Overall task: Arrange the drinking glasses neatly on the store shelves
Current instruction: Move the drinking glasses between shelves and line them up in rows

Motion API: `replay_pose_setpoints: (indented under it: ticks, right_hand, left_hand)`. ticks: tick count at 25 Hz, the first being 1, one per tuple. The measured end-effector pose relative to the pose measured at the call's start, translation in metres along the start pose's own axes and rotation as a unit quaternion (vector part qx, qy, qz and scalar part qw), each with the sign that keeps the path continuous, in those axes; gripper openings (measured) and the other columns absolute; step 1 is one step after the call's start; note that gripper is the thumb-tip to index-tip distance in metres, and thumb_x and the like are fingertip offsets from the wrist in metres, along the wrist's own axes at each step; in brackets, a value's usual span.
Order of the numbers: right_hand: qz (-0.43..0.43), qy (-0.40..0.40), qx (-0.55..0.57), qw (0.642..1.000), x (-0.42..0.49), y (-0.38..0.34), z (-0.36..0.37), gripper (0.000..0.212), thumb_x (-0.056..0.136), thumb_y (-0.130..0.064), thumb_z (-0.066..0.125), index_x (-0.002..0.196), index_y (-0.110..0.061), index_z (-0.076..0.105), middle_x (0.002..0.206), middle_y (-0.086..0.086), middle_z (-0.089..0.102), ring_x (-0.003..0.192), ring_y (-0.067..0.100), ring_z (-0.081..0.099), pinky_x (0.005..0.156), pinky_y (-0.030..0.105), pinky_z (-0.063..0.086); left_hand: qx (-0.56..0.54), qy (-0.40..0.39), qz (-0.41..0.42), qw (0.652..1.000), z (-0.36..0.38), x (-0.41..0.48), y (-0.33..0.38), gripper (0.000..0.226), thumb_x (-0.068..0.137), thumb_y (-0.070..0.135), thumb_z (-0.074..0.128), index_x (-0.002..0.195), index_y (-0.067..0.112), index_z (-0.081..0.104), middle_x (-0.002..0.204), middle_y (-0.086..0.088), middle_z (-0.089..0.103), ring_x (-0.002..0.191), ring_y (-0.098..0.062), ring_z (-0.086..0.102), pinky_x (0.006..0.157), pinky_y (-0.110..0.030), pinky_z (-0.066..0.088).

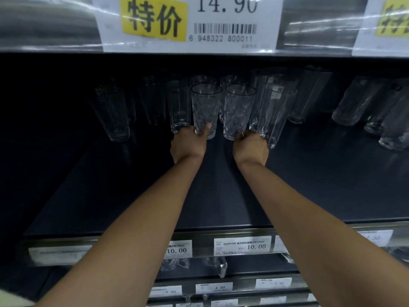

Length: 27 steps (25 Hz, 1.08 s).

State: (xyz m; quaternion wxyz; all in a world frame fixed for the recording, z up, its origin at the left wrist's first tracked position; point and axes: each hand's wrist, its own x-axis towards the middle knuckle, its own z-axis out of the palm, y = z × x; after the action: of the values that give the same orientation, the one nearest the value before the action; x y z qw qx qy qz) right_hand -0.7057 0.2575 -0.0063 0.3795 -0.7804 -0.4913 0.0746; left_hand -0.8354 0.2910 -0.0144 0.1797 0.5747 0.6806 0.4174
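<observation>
Two dimpled drinking glasses with dark rims stand side by side at the back of the dark shelf (221, 196). My left hand (190, 144) grips the base of the left dimpled glass (204, 107). My right hand (251, 147) grips the base of the right dimpled glass (238, 109). Both arms reach straight in from the front. More glasses of the same kind stand behind these two, partly hidden.
Plain tall glasses (178, 107) stand just left of my left hand, others (274, 111) lean close to my right hand. Further glasses are at far left (112, 111) and far right (352, 105). An upper shelf edge with a price sign (188, 23) hangs overhead. Price tags (242, 245) line the front rail.
</observation>
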Motion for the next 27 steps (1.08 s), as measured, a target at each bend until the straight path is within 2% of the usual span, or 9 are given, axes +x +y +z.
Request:
replay_pose_setpoints:
  ticks: [3, 9, 15, 20, 22, 24, 27]
  right_hand:
    - [-0.003, -0.004, -0.006, 1.000, 0.001, 0.001, 0.002, 0.030, 0.100, -0.027, 0.044, 0.099, -0.007, 0.066, 0.104, 0.016, 0.069, 0.100, 0.034, 0.064, 0.088, 0.038, 0.048]
    - [-0.004, -0.011, -0.009, 1.000, 0.003, 0.002, 0.006, 0.031, 0.099, -0.030, 0.044, 0.099, -0.008, 0.066, 0.106, 0.015, 0.069, 0.102, 0.034, 0.063, 0.092, 0.042, 0.050]
    - [-0.004, -0.015, -0.007, 1.000, 0.006, 0.005, 0.008, 0.030, 0.098, -0.031, 0.045, 0.102, -0.009, 0.065, 0.112, 0.013, 0.067, 0.107, 0.033, 0.061, 0.096, 0.042, 0.048]
    - [-0.006, -0.014, -0.003, 1.000, 0.007, 0.007, 0.009, 0.026, 0.096, -0.028, 0.049, 0.098, -0.009, 0.066, 0.107, 0.013, 0.069, 0.103, 0.033, 0.062, 0.094, 0.040, 0.048]
    - [-0.006, -0.014, 0.000, 1.000, 0.005, 0.007, 0.007, 0.025, 0.095, -0.027, 0.050, 0.097, -0.008, 0.066, 0.104, 0.013, 0.069, 0.100, 0.033, 0.063, 0.092, 0.040, 0.050]
    - [-0.004, -0.021, 0.017, 1.000, 0.003, 0.008, 0.003, 0.022, 0.094, -0.024, 0.052, 0.098, -0.008, 0.067, 0.102, 0.014, 0.069, 0.098, 0.033, 0.064, 0.088, 0.040, 0.052]
    - [0.001, -0.041, 0.038, 0.998, -0.005, 0.010, -0.004, 0.023, 0.092, -0.019, 0.053, 0.102, -0.006, 0.068, 0.103, 0.015, 0.069, 0.099, 0.033, 0.064, 0.088, 0.040, 0.054]
  left_hand:
    - [-0.003, 0.001, -0.001, 1.000, 0.000, 0.000, 0.000, 0.060, 0.088, 0.069, 0.053, 0.090, 0.011, 0.068, 0.097, -0.008, 0.073, 0.094, -0.028, 0.068, 0.073, -0.034, 0.054]
    - [-0.014, -0.002, 0.002, 1.000, -0.004, -0.004, 0.003, 0.050, 0.089, 0.065, 0.055, 0.067, 0.020, 0.050, 0.088, -0.008, 0.072, 0.086, -0.027, 0.068, 0.062, -0.029, 0.042]
    - [-0.005, -0.003, 0.005, 1.000, -0.004, -0.004, 0.002, 0.048, 0.090, 0.064, 0.054, 0.072, 0.020, 0.053, 0.091, -0.009, 0.072, 0.087, -0.028, 0.067, 0.063, -0.029, 0.041]
    - [-0.006, -0.012, 0.004, 1.000, -0.004, -0.005, 0.001, 0.044, 0.091, 0.059, 0.058, 0.074, 0.019, 0.056, 0.092, -0.008, 0.072, 0.087, -0.027, 0.067, 0.062, -0.028, 0.040]
    - [-0.019, -0.016, 0.004, 1.000, -0.005, -0.005, 0.000, 0.040, 0.092, 0.051, 0.060, 0.085, 0.012, 0.067, 0.096, -0.009, 0.073, 0.090, -0.027, 0.068, 0.065, -0.028, 0.045]
    - [-0.033, -0.022, 0.011, 0.999, -0.010, -0.010, 0.000, 0.031, 0.095, 0.038, 0.060, 0.104, 0.011, 0.072, 0.104, -0.009, 0.073, 0.097, -0.027, 0.068, 0.075, -0.030, 0.053]
    - [-0.055, -0.058, 0.027, 0.996, -0.024, -0.027, -0.002, 0.025, 0.097, 0.018, 0.055, 0.113, 0.011, 0.073, 0.113, -0.008, 0.072, 0.102, -0.022, 0.065, 0.084, -0.024, 0.048]
